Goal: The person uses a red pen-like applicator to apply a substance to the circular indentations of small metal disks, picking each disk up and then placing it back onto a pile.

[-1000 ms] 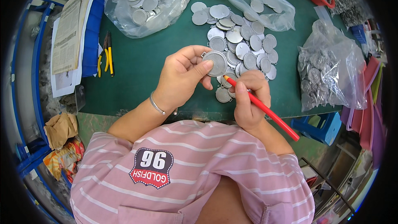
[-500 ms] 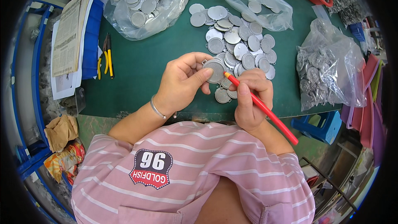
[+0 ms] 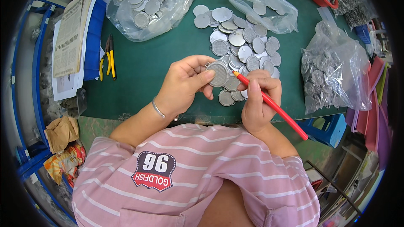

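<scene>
My left hand (image 3: 185,77) pinches a round grey metal disc (image 3: 219,75) by its left edge, thumb on the textured face. Small loops stick out at the disc's rim. In my right hand (image 3: 261,98) is a slim red pen-like tool (image 3: 280,111) with a yellowish tip, gripped like a pencil. Its tip sits just right of the disc's edge, seemingly a little apart from it. Beyond both hands a heap of similar metal discs (image 3: 237,38) lies spread on the green tabletop (image 3: 139,63); the nearest ones are partly behind the held disc and my right hand.
A clear bag of discs (image 3: 152,6) lies far left, another plastic bag (image 3: 269,6) behind the heap. At the right is a bag of metal parts (image 3: 324,71). Yellow-handled pliers (image 3: 110,59) rest beside a blue bin (image 3: 94,38) with papers. A blue stool (image 3: 330,128) stands below the table edge.
My right hand and the red tool have shifted right and slightly down, so the tip has moved off the disc's face. The left hand stays nearly still with the disc.
</scene>
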